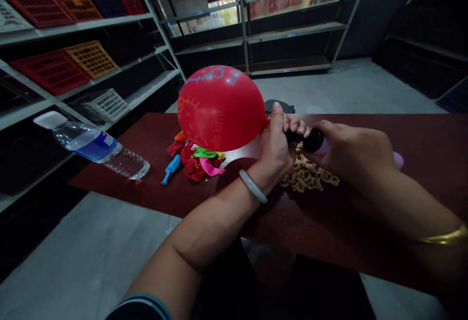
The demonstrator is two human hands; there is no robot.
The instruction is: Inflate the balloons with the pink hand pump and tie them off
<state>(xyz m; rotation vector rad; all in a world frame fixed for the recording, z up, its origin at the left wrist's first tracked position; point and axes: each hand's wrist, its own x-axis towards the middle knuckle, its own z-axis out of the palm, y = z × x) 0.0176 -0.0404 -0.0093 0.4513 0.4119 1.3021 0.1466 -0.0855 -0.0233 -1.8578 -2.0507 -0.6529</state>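
Note:
A swollen red balloon point(223, 108) with printed line figures hangs over the table, its neck pointing right. My left hand point(276, 142) is closed around that neck, at the black nozzle end of a hand pump. The pump's lilac body point(398, 160) shows on both sides of my right hand point(353, 152), which is wrapped around it. Below the balloon lies a pile of limp balloons point(195, 161) in several colours. Under my hands is a heap of small tan curved pieces point(309, 174), partly hidden; their kind I cannot make out.
A water bottle point(97, 144) with a white cap stands on the left of the dark red table point(146, 198). Shelves with plastic crates point(56, 71) line the left wall, and a metal rack point(292, 35) stands at the back.

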